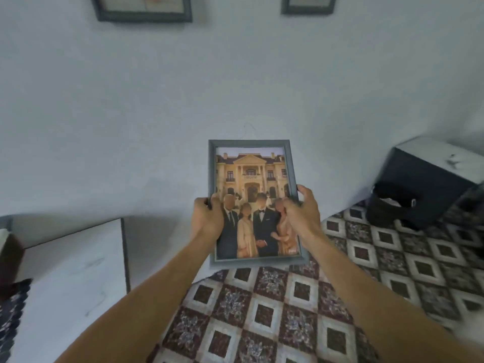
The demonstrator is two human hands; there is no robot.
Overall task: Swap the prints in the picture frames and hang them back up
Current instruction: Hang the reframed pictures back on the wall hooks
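Note:
I hold a grey picture frame (pixel 252 145) upright in front of the pale wall, low in the middle of the view. Its print (pixel 251 174) shows a yellow mansion with several people standing before it. My left hand (pixel 207 218) grips the frame's left edge, thumb on the front. My right hand (pixel 301 210) grips the right edge the same way. Two more grey frames hang high on the wall: one at the upper left (pixel 142 15), one at the upper right (pixel 307 7), both cut off by the top of the view.
A white cabinet or table top (pixel 76 271) stands at the lower left against the wall. A dark box-shaped unit with a white top (pixel 429 179) sits at the right. The floor (pixel 288 310) has patterned brown and white tiles.

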